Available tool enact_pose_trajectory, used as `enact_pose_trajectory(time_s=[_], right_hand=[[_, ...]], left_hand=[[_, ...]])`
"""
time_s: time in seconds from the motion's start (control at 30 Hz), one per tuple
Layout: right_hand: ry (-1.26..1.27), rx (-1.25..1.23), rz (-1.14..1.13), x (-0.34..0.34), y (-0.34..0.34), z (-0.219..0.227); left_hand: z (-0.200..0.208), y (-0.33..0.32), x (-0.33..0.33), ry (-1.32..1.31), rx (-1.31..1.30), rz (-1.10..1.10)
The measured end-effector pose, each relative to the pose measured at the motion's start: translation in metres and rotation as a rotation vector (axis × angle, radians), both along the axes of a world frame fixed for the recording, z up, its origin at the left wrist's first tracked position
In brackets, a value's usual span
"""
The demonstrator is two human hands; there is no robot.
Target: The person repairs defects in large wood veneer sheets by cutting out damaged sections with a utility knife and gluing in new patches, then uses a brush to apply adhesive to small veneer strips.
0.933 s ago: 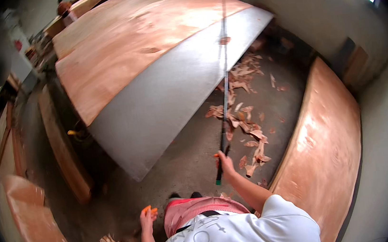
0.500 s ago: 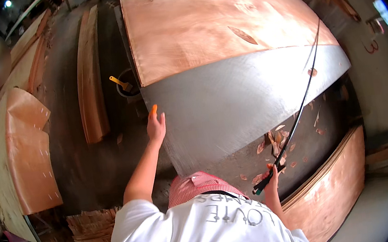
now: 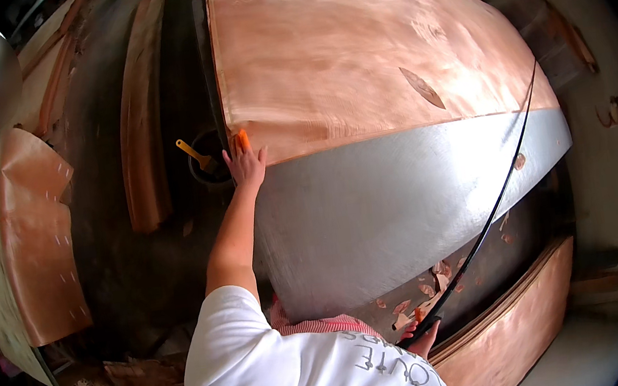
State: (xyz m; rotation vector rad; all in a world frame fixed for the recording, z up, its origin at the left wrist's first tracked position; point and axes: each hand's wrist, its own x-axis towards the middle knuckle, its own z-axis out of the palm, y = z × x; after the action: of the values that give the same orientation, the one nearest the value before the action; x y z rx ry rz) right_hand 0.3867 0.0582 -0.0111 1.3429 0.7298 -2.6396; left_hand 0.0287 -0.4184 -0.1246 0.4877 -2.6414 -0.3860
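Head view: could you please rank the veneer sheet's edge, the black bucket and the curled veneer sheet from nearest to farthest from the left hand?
1. Veneer sheet: its near corner lies under the left hand.
2. Black bucket: just left of the hand, with a yellow-handled brush in it.
3. Curled veneer sheet: far left, across the dark floor.

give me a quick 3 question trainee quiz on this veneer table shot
1. True or false: the left hand rests at the near corner of the large reddish-brown wood veneer sheet.
2. What does the right hand hold? A) a yellow-handled brush B) a long thin black rod C) a veneer scrap
3. Fill in: the part of the table not covered by veneer is a bare ____ metal surface.

Key:
1. True; a small orange object sits at the fingers there.
2. B; the long thin black rod runs up across the grey metal table.
3. grey
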Motion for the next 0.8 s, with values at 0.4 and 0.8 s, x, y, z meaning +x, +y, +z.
enact_pose_trajectory(time_s=[0.4, 0.8], right_hand=[[0.193, 0.007, 0.134, -0.041, -0.011, 0.008], [0.312, 0.059, 0.118, -0.048, -0.068, 0.03]], left_hand=[[0.04, -0.09, -0.056, 0.024, 1.653, -0.051], [0.061, -0.078, 0.08, -0.344, 1.957, -0.075]])
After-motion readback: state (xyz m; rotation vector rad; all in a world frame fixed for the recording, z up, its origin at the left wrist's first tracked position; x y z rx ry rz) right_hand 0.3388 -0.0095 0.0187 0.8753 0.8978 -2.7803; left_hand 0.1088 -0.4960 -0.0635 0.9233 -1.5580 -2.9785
